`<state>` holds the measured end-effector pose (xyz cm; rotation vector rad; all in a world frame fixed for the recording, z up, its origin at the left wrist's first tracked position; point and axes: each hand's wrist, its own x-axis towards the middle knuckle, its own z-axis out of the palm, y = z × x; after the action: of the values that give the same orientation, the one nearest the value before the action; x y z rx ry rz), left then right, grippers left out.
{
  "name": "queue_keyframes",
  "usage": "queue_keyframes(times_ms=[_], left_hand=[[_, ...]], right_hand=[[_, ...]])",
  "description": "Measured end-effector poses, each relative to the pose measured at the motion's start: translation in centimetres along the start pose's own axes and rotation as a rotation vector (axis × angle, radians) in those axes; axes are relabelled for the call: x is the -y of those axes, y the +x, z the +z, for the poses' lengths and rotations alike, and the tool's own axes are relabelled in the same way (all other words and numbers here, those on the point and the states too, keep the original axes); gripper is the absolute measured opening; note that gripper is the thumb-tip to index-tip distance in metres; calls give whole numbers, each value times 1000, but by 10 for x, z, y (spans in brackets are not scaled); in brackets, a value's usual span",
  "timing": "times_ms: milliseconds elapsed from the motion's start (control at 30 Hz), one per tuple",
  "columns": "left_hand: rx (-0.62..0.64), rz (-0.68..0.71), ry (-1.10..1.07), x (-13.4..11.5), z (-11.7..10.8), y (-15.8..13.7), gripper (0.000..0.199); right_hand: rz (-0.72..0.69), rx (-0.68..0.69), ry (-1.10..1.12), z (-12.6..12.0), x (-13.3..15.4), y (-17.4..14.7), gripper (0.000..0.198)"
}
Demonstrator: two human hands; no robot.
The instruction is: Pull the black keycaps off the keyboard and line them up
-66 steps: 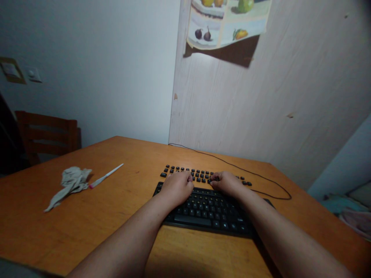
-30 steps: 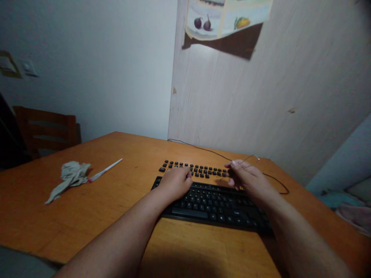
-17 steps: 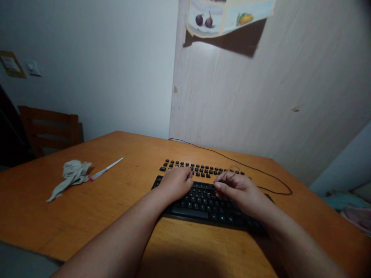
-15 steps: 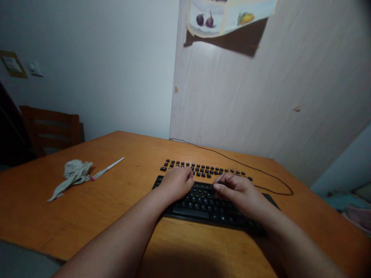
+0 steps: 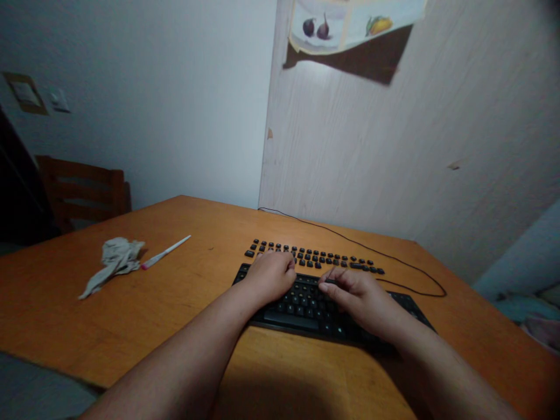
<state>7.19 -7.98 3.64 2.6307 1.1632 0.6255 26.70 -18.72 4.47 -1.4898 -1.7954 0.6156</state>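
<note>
A black keyboard lies on the wooden table, its upper rows showing bare key mounts where caps are off. My left hand rests over its upper left part, fingers curled closed; whatever they may hold is hidden. Above the keyboard's middle, my right hand has thumb and forefinger pinched together. Anything between those fingertips is too small and dark to name. Behind the keyboard, loose black keycaps are laid out in rows, partly covered by my left hand.
A crumpled pale cloth and a white brush-like stick with a pink end lie on the left of the table. A black cable curves along the back and right. Beyond stand a wooden chair and walls.
My right hand has shifted slightly left over the keyboard, still pinched. The left hand keeps its place on the keyboard. The whole view has shifted a little.
</note>
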Motion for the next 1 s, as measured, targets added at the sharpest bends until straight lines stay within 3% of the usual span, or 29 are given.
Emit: queue_keyframes(times_ms=[300,433,700,1000], left_hand=[[11,38,-32,-2,0,-2,16],[42,68,-39,-5,0,-3,26],[89,96,-1,-3,5,-5,39],[104,85,-42,1,7,-3,40]], right_hand=[[128,-160,62,23,-9,8,27],[133,-262,121,27,-13,12,24],[158,-383,-15,32,-16,12,21],[171,-526,80,10,-7,11,29]])
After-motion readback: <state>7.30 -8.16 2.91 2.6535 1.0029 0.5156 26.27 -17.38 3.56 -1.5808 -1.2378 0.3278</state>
